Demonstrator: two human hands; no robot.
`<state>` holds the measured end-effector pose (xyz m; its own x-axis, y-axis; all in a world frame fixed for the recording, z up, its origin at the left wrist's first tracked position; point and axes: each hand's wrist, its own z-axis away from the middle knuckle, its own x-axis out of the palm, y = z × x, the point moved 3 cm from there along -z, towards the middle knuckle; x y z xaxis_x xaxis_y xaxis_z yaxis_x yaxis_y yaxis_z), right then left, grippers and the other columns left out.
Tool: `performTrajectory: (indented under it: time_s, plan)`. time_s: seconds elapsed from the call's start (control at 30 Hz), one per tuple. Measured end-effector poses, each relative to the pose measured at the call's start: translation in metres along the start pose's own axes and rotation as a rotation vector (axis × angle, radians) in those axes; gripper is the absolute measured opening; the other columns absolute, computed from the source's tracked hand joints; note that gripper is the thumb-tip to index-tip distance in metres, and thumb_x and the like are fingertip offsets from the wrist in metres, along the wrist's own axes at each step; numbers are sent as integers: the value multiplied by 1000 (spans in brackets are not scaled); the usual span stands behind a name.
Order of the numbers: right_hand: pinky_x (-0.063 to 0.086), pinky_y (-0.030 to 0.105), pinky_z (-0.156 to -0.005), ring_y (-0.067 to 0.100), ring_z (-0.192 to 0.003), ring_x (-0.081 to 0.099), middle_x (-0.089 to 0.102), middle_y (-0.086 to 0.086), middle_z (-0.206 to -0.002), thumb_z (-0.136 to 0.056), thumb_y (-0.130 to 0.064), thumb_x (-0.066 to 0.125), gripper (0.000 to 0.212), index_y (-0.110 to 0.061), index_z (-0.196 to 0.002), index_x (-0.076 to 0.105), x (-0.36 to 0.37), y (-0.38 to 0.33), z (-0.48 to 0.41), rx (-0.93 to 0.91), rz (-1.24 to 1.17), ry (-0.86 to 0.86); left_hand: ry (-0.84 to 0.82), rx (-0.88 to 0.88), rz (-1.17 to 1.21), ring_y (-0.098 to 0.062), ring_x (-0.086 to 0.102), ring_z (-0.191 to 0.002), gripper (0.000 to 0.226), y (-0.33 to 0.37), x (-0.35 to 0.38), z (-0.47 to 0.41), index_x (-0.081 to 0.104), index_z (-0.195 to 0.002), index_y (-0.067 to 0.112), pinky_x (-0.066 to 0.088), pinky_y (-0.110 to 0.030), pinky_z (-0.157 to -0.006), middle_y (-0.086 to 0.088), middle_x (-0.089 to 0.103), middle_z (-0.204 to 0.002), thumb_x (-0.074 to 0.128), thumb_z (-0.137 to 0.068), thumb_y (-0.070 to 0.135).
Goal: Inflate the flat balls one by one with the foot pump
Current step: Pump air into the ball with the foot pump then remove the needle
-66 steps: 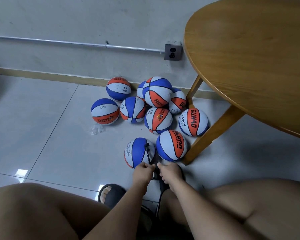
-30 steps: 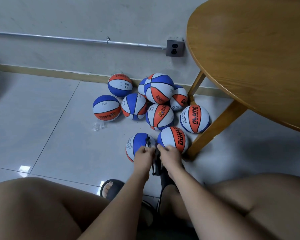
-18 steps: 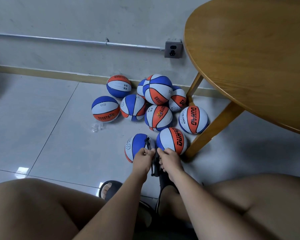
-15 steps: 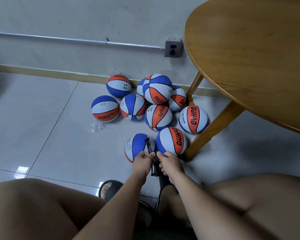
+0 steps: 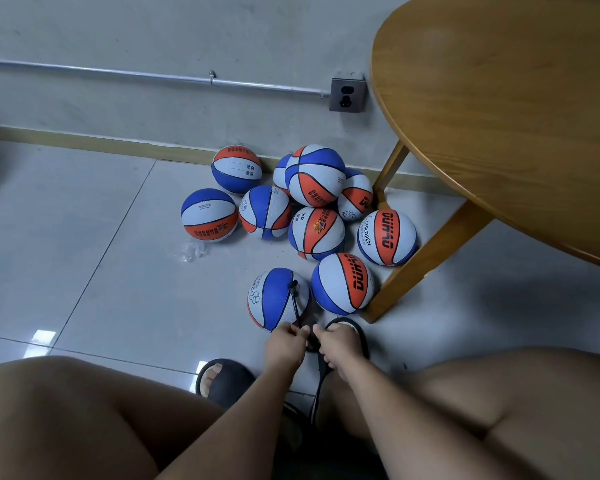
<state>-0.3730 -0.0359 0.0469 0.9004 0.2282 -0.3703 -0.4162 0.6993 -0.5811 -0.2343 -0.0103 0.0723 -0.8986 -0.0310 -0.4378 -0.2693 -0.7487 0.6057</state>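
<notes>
Head view, looking down past bare knees to a tiled floor (image 5: 84,271). Left hand (image 5: 284,346) and right hand (image 5: 338,344) side by side just in front of the knees, both curled into loose fists around something dark between them; fingers narrow, but exactly what each one grips too hidden to tell. Thin black hose (image 5: 295,303) running up from between the hands to the top of the nearest ball (image 5: 278,297), blue, white and orange, right beyond the left knuckles. Second ball (image 5: 342,284) touching it on the right, close to a slanted table leg (image 5: 426,261). Further off, a heap of balls (image 5: 314,202) of the same colours, reaching back to the skirting at the floor's far edge, one stacked on top of others. Crumpled clear plastic (image 5: 191,252) left of the heap. Black sandal (image 5: 224,379) on the left foot, another sandal (image 5: 352,329) behind the right hand. Round wooden table (image 5: 499,116) filling the upper right corner; wall socket (image 5: 347,95) and a pipe (image 5: 153,76) on the grey wall.
</notes>
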Motion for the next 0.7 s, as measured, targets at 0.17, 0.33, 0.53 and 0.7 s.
performTrajectory:
  time_s: [0.17, 0.33, 0.53, 0.7]
  plan:
    - [43, 41, -65, 27, -60, 50, 56, 1, -56, -74, -62, 61, 39, -24, -68, 57, -7, -46, 1, -129, -142, 102, 66, 74, 285, -17, 60, -70, 28, 47, -12, 4, 58, -83, 14, 48, -30, -65, 2, 66, -73, 67, -99, 35]
    - [38, 34, -59, 24, -61, 44, 50, 5, -62, -93, -42, 68, 44, -9, -73, 48, -27, -90, 19, -259, -261, 188, 38, 163, 429, -10, 50, -57, 34, 80, -23, -1, 50, -78, 18, 47, -33, -63, 9, 54, -61, 69, -97, 37]
    - [39, 41, -70, 28, -65, 48, 50, -1, -59, -84, -64, 61, 48, -18, -77, 49, -18, -65, 18, -224, -254, 151, 27, 179, 368, -11, 49, -59, 36, 62, -17, 3, 49, -79, 18, 45, -33, -66, 10, 54, -61, 68, -101, 40]
    - [41, 40, -63, 25, -61, 51, 58, -1, -59, -77, -69, 63, 50, -19, -78, 57, -14, -43, 12, -162, -208, 87, -22, 119, 299, -15, 52, -65, 37, 42, -14, 1, 55, -80, 16, 47, -32, -69, 5, 59, -67, 68, -100, 45]
